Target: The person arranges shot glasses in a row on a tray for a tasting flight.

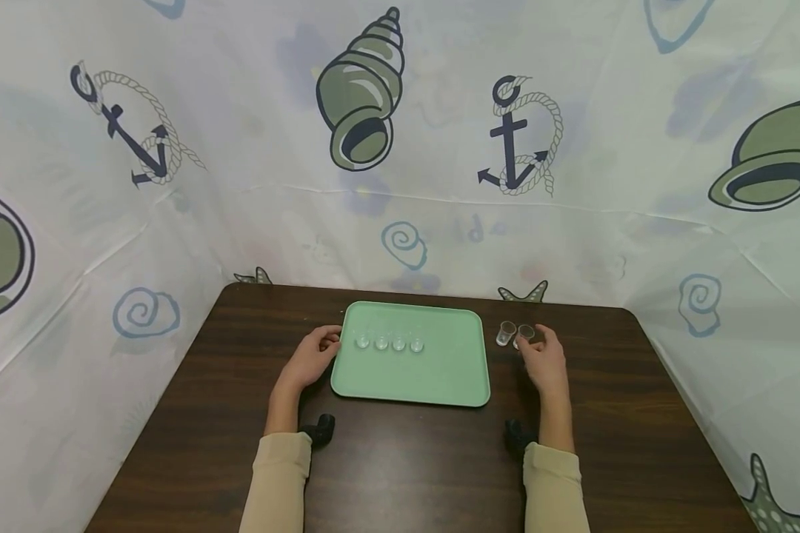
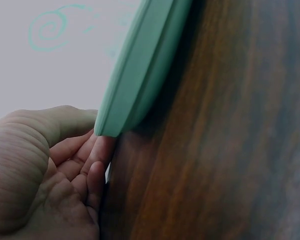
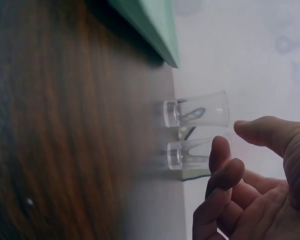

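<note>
Several small clear shot glasses (image 1: 398,343) stand in a row on a pale green tray (image 1: 410,381). My left hand (image 1: 313,357) grips the tray's left edge, thumb at the rim and fingers lower down in the left wrist view. Right of the tray, two more shot glasses stand upright on the table: one nearer the tray (image 1: 506,333) and one farther right (image 1: 525,332). At that farther glass is my right hand (image 1: 544,360), its thumb and bent fingers apart in the right wrist view. The fingers partly hide the glass's rim; contact is unclear.
The dark wooden table (image 1: 413,466) reaches back to a pale curtain (image 1: 440,148) printed with shells and anchors. Black wrist mounts (image 1: 320,430) sit on the inner side of both forearms.
</note>
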{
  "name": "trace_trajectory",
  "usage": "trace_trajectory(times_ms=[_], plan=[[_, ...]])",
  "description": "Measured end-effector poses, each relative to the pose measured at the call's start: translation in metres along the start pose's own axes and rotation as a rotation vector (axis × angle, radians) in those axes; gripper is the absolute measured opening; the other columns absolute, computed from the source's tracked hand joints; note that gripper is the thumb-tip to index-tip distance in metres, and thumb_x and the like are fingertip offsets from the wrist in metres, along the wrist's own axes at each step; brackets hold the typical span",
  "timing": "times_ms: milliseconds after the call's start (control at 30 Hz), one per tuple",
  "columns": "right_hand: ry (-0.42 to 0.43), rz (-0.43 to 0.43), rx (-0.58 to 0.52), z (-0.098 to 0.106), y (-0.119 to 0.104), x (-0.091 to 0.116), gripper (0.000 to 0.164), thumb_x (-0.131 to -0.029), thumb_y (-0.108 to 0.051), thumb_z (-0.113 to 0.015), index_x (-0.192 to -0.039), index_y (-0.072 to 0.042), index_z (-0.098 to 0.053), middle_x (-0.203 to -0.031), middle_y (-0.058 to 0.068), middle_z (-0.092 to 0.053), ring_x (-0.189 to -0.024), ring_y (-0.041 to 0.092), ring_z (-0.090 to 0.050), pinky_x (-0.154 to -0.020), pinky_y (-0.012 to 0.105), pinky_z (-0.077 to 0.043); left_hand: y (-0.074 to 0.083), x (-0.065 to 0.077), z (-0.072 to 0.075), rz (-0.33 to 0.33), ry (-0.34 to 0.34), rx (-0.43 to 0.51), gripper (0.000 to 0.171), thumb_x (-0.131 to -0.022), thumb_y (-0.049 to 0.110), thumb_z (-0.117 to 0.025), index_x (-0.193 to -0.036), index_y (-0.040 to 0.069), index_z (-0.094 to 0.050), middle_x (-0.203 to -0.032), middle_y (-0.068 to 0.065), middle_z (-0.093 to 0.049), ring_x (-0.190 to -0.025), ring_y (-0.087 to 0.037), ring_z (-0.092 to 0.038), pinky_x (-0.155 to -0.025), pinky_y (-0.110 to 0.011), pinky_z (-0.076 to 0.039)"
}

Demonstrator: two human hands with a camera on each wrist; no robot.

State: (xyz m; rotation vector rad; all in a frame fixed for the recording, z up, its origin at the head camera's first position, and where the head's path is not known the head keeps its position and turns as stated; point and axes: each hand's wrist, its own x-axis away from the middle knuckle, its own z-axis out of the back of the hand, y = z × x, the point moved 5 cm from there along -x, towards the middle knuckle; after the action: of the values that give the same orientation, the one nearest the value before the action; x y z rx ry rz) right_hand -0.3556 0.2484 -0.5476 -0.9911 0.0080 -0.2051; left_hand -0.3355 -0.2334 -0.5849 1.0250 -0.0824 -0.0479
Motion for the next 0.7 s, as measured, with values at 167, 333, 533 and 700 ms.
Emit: trace_trajectory(times_ms=[167,333,533,700], plan=[[-0.027,-0.001,-0.022,-0.0061,0.0016,0.0019,0.071,-0.110,-0.033,-0.060,-0.167,-0.001,-0.031,-0.113,0.026,-0.074,-0.087,0.037,-0.072,-0.067,0.030,-0.052,-0.0016,-0.0012,-0.0014,-0.010,-0.002,-0.013,0.046,-0.115,0.016,-0.052,-0.158,0.001,-0.049,-0.140,-0.023,-0.060,-0.126,-0.038,-0.059,-0.108,-0.056,-0.050],[-0.015,-0.010,-0.031,-0.0070,0.0020,0.0048,0.069,-0.109,-0.033,-0.062,-0.164,0.000,-0.035,-0.115,0.028,-0.074,-0.089,0.039,-0.072,-0.067,0.030,-0.051,-0.0028,-0.0007,-0.0021,-0.006,0.000,-0.011,0.046,-0.115,0.018,-0.052,-0.158,0.002,-0.050,-0.140,-0.023,-0.060,-0.127,-0.038,-0.059,-0.108,-0.056,-0.050],[0.000,-0.044,-0.006,-0.0062,0.0006,0.0051,0.062,-0.106,-0.036,-0.064,-0.154,-0.001,-0.045,-0.111,0.020,-0.073,-0.084,0.024,-0.068,-0.069,0.032,-0.048,-0.0037,-0.0008,-0.0013,0.020,0.010,0.001,0.048,-0.117,0.028,-0.049,-0.159,0.004,-0.050,-0.145,-0.022,-0.059,-0.132,-0.039,-0.057,-0.111,-0.058,-0.048],[-0.004,-0.040,0.020,-0.0103,0.0023,0.0015,0.062,-0.105,-0.034,-0.067,-0.153,-0.001,-0.047,-0.105,0.015,-0.073,-0.085,0.022,-0.064,-0.070,0.032,-0.047,-0.0027,-0.0009,-0.0010,0.029,0.009,0.005,0.049,-0.117,0.030,-0.048,-0.159,0.005,-0.049,-0.146,-0.022,-0.058,-0.134,-0.040,-0.056,-0.112,-0.060,-0.047]])
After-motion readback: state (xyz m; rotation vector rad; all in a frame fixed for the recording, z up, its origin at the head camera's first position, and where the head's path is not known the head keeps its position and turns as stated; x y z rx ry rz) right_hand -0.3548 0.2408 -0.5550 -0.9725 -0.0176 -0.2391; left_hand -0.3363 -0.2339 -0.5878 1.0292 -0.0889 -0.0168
